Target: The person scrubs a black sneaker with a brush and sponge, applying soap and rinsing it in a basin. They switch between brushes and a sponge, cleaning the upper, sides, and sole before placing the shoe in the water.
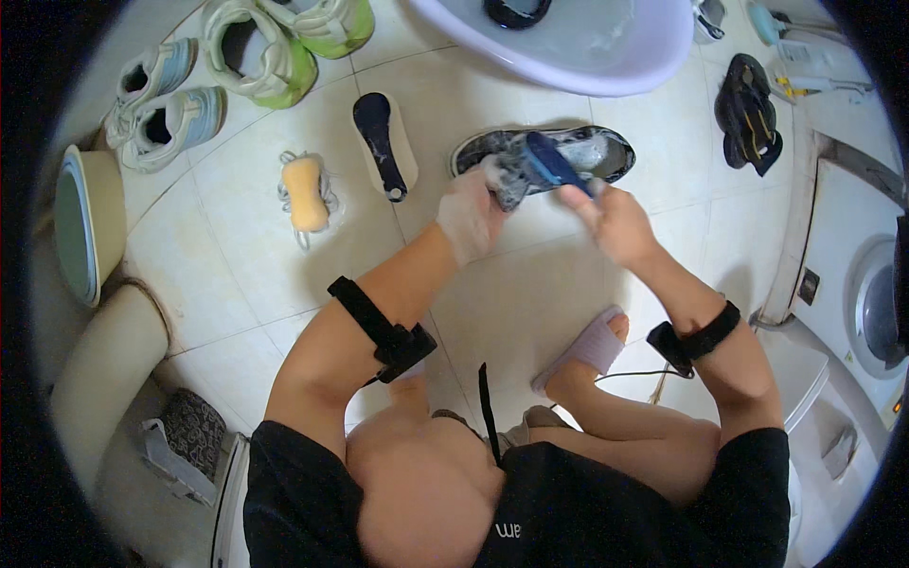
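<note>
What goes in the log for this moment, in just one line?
left hand: soapy, grips dark shoe | right hand: holds blue brush on shoe | floor: yellow sponge, dark insole, lilac basin

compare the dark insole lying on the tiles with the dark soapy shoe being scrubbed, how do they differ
The dark flat insole lies alone and untouched on the tiled floor; the dark soapy shoe is gripped by the foamy left hand. The right hand works a blue brush on the shoe. The insole looks foam-free. Both are dark.
</note>
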Tool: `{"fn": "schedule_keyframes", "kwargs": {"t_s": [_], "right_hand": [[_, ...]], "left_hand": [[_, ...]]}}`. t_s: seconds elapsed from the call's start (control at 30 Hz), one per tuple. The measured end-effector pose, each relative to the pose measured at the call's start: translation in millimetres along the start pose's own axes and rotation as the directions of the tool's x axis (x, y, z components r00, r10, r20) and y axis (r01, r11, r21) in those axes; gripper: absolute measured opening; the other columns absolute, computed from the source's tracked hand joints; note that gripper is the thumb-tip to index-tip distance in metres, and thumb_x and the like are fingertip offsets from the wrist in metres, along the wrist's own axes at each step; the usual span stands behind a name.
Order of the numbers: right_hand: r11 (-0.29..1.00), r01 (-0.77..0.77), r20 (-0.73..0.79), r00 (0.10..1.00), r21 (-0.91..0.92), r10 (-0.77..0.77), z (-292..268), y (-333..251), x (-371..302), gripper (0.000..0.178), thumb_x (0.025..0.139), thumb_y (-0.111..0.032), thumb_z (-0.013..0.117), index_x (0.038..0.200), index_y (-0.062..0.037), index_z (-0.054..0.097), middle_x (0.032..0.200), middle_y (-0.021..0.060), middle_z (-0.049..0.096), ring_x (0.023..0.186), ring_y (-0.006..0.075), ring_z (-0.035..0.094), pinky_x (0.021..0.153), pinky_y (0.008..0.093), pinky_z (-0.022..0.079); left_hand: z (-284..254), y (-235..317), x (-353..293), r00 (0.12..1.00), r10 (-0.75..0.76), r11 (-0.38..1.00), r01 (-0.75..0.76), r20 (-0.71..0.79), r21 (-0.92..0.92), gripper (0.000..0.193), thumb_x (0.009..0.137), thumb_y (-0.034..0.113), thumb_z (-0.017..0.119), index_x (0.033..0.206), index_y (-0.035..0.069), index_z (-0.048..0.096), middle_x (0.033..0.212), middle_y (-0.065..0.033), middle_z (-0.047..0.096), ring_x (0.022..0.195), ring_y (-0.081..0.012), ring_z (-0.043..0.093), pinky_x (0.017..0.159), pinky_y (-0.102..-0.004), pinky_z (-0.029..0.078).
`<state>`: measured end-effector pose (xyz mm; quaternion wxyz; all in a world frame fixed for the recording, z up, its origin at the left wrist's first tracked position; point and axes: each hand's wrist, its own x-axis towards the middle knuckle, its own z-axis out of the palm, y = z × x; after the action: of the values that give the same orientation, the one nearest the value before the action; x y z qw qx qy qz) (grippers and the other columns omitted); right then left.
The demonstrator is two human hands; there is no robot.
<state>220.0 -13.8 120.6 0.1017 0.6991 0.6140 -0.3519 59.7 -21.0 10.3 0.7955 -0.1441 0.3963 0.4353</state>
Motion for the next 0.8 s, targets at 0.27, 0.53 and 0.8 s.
{"fn": "schedule_keyframes", "kwargs": {"t_s": [0.27, 0.53, 0.8], "right_hand": [[0.999, 0.034, -0.014, 0.999, -0.021, -0.034, 4, 8, 1, 0.069, 0.087, -0.064, 0.037, 0.089, 0.0022, 0.056, 0.069, 0.0236, 0.061, 0.068, 0.0386, 0.062, 0.066, 0.0466, 0.048], [0.996, 0.013, 0.008, 1.0, -0.087, -0.012, 5, 16, 0, 0.072, 0.086, -0.065, 0.039, 0.081, 0.0049, 0.057, 0.065, 0.0215, 0.06, 0.065, 0.0364, 0.062, 0.062, 0.0448, 0.049], [0.978, 0.124, 0.089, 0.99, -0.168, -0.11, 1, 14, -4, 0.069, 0.086, -0.063, 0.041, 0.078, 0.0036, 0.056, 0.062, 0.022, 0.059, 0.061, 0.0379, 0.062, 0.059, 0.045, 0.049]], "left_hand": [[-10, 2, 0, 0.998, 0.053, 0.919, -0.056, 0.018, 0.39, 0.021, 0.093, 0.019, 0.043, 0.094, 0.007, 0.06, 0.088, -0.0045, 0.063, 0.078, -0.0148, 0.061, 0.068, -0.0288, 0.053], [4, 7, -4, 0.998, -0.048, 0.975, 0.054, -0.034, 0.215, 0.018, 0.091, 0.013, 0.045, 0.096, 0.006, 0.06, 0.089, -0.0044, 0.063, 0.079, -0.0152, 0.06, 0.069, -0.0292, 0.05], [10, 5, -10, 0.983, 0.009, 0.963, 0.04, -0.182, 0.266, 0.022, 0.093, 0.013, 0.038, 0.1, 0.005, 0.058, 0.095, -0.0077, 0.064, 0.082, -0.018, 0.062, 0.073, -0.0314, 0.052]]}}
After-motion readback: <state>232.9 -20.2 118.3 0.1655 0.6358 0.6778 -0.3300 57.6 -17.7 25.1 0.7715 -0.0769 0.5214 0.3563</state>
